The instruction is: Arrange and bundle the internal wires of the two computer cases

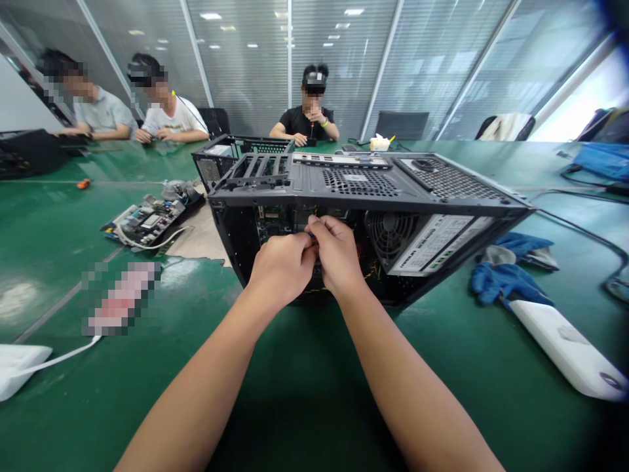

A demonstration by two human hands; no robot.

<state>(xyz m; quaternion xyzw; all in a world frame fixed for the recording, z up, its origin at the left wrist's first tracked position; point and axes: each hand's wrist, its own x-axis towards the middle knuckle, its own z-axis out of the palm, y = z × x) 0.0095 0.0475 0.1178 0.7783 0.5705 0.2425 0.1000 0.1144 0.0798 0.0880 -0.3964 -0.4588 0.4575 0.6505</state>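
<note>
A black computer case (344, 183) lies on its side on the green table (295, 393), its open side toward me. Both my hands reach into the opening. My left hand (281, 265) is closed, fingers pinched together at something small inside. My right hand (337, 252) is closed too, its fingertips meeting the left hand's; what they grip is hidden. A fan (388, 233) and a power supply with a white label (435, 242) sit to the right of my hands inside the case.
A loose circuit board (145, 223) with cables lies left of the case. Blue gloves (506, 278) and a white device (570, 354) lie at the right. A white cable and device (19, 367) sit at the front left. Three people sit at the table's far side.
</note>
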